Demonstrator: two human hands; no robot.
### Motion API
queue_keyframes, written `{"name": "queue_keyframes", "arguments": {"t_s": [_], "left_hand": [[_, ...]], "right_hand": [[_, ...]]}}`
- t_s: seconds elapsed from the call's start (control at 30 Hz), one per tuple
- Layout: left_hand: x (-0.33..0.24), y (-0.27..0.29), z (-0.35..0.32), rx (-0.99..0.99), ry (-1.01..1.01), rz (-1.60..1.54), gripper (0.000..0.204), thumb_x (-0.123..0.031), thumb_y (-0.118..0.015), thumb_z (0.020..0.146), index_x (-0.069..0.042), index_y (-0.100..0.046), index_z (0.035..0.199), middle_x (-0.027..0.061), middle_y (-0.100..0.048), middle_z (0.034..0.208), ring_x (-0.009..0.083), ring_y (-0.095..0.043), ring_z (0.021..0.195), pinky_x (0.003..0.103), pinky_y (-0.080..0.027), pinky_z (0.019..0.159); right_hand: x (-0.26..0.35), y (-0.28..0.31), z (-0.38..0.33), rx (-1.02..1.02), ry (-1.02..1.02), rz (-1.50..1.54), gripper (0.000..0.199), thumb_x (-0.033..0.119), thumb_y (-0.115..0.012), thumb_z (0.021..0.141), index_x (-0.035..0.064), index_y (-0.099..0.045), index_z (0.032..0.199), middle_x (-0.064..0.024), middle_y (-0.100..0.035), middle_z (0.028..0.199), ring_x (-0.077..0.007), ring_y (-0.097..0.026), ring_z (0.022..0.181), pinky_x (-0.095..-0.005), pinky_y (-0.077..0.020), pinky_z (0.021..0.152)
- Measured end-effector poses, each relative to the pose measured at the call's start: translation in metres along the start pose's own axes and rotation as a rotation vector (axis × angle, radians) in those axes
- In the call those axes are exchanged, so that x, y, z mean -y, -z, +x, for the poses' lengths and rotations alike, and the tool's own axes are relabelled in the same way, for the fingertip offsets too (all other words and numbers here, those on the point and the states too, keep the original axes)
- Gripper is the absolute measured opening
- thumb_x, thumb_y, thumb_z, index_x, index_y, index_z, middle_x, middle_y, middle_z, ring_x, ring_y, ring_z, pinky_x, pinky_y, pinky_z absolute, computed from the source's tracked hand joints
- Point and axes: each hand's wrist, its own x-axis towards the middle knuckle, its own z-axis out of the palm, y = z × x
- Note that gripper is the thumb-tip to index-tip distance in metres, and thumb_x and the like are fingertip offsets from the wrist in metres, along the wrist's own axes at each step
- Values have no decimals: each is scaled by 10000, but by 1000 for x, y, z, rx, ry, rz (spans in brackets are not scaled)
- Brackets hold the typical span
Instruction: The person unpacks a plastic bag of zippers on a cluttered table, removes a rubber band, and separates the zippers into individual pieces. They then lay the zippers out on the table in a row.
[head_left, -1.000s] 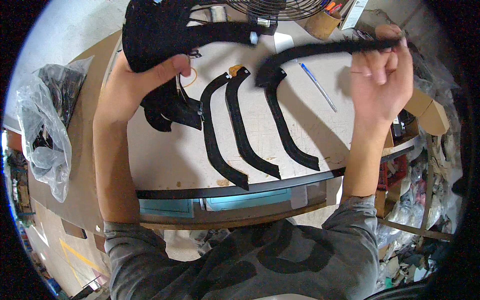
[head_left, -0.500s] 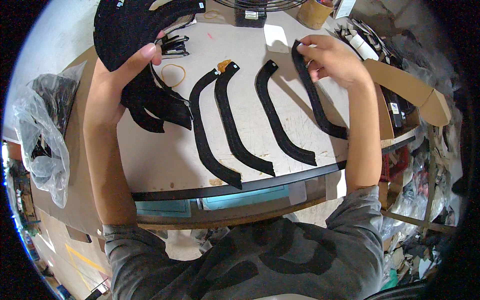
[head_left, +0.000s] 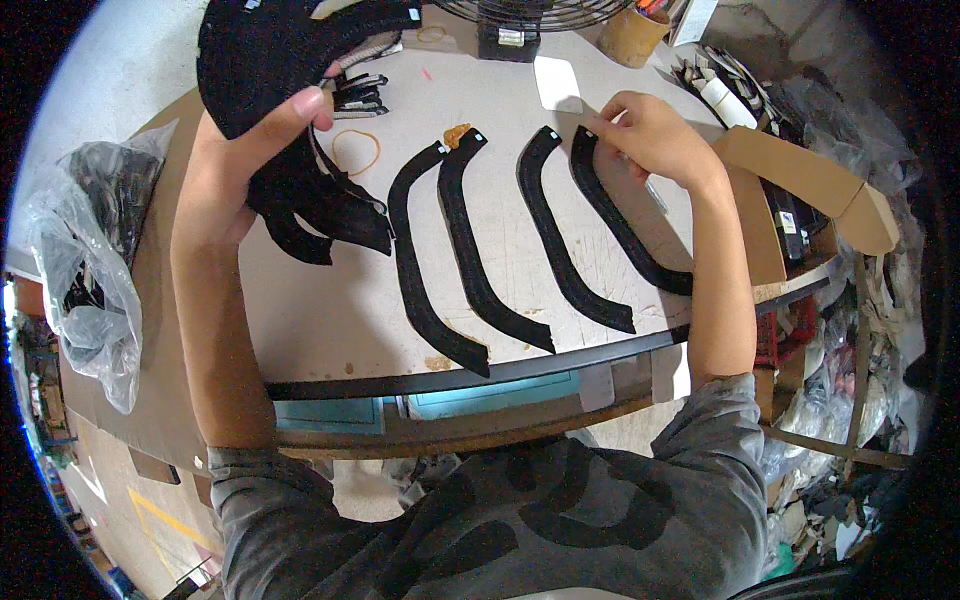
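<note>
Head view: four curved black strips in a row on a crowded worktop (head_left: 330,330).
Bare surface lies near the front edge. The right hand (head_left: 650,135), its grip pinched shut, presses the rightmost strip (head_left: 625,230); the left hand (head_left: 245,140) clasps a black stack (head_left: 270,50) aloft.

Four curved black strips (head_left: 470,240) lie side by side on a pale surface (head_left: 340,320) — the right hand (head_left: 645,135) touches the rightmost, the left hand (head_left: 240,160) grips a black stack (head_left: 270,50).
</note>
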Motion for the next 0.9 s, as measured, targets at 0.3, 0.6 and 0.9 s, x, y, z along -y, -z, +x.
{"name": "queue_keyframes", "arguments": {"t_s": [0.3,0.6,0.9], "left_hand": [[-3,0,-9,228,-33,78,187,-62,-772,898,-19,-703,1066,19,-715,877,99,-648,813,254,-516,726],[-8,-1,-12,357,-19,153,250,-116,-771,881,9,-663,1069,59,-682,866,153,-640,771,307,-519,692],[-11,-7,-16,369,-33,-100,446,-296,-820,870,1,-640,1150,54,-681,961,152,-638,808,312,-516,690]], "right_hand": [[59,-38,-34,-216,624,592,290,179,-566,1055,62,-608,1317,18,-567,991,-6,-470,677,-178,-379,546],[77,-52,-52,-70,635,887,231,57,-617,1008,10,-566,1228,-15,-565,1040,-26,-492,606,-190,-371,478],[79,-51,-60,24,660,1001,109,30,-571,1009,2,-557,1113,-104,-584,1027,-72,-499,533,-199,-411,449]]}}
